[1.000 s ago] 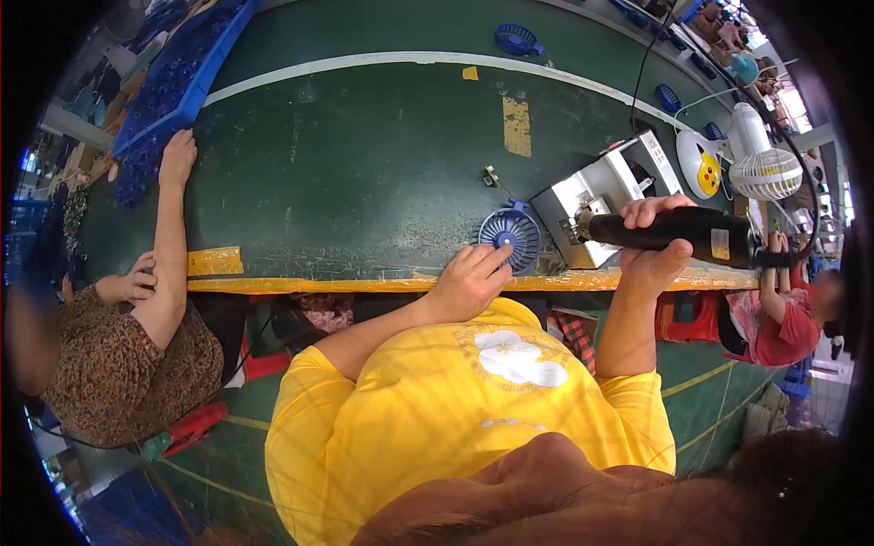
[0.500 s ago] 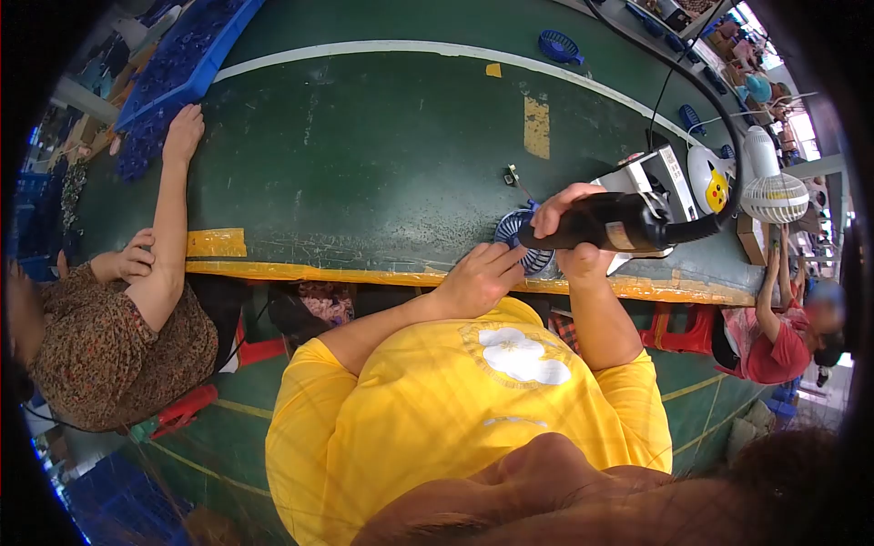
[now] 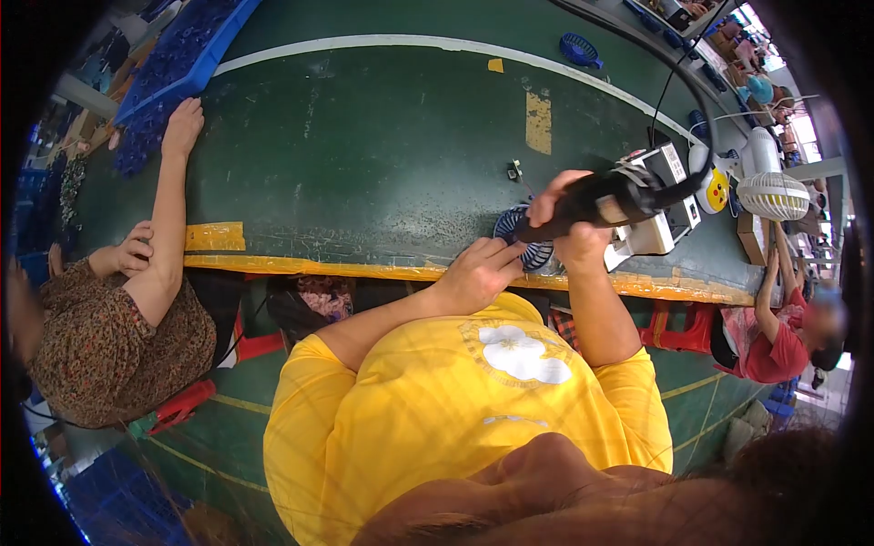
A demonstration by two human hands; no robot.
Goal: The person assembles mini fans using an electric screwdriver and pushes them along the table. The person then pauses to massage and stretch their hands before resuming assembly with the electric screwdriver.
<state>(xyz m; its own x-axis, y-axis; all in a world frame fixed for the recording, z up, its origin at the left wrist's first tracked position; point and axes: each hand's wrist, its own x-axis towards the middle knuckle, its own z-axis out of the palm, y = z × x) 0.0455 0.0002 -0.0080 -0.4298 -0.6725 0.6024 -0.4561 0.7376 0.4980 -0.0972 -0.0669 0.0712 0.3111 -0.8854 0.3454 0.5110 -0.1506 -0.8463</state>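
Note:
At the table's front edge, my left hand (image 3: 480, 273) has its fingers closed on the near rim of a round blue fan grille (image 3: 510, 221). My right hand (image 3: 575, 238) is wrapped around a black electric screwdriver (image 3: 608, 202) with a thick cable. The screwdriver lies almost level, its tip end over the grille and close to my left fingertips; the tip itself is hidden. Just beyond the grille lies a small part with a thin wire (image 3: 515, 173).
A white device (image 3: 651, 232) stands right of my right hand, with a white fan (image 3: 772, 194) further right. Another blue grille (image 3: 581, 51) lies at the back. Co-workers sit on both sides; one arm (image 3: 170, 209) reaches toward a blue tray (image 3: 205, 77).
The screwdriver and my right hand have shifted slightly left, and its cable has swung left. The blue grille at the back has moved a little right. My left hand stays on the grille.

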